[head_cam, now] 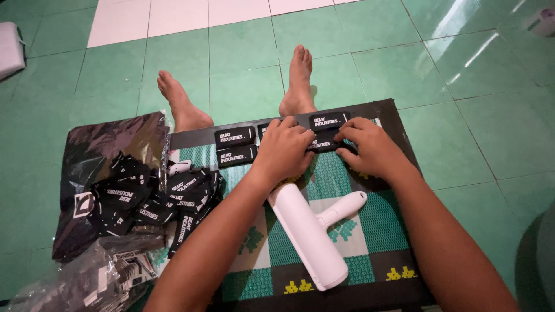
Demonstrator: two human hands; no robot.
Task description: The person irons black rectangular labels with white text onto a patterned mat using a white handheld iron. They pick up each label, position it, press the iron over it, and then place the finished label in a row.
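The person is sitting on a floor of glossy green tiles, with a patch of white tiles far beyond the hands. A woven mat in green, white and black, edged with a dark border, is lying under both forearms.

Nearest, below the hands, a white plastic lint roller is resting on the mat, its long smooth body slanting under the left wrist and its short rounded handle pointing toward the right forearm. To the left of the left arm, a crumpled clear plastic bag is lying closest, then a loose heap of small black labels with white print, piled partly on a shiny black bag.

The left hand is lying palm down, fingers curled, its fingertips pressing on a flat black rectangular label at the mat's far edge. The right hand is just beside it, fingers bent, pinching the same label's right end. Another label is lying just beyond the fingertips, and two more are laid flat, one above the other, just left of the left hand.

Beyond the hands, two bare feet are resting on the tiles.
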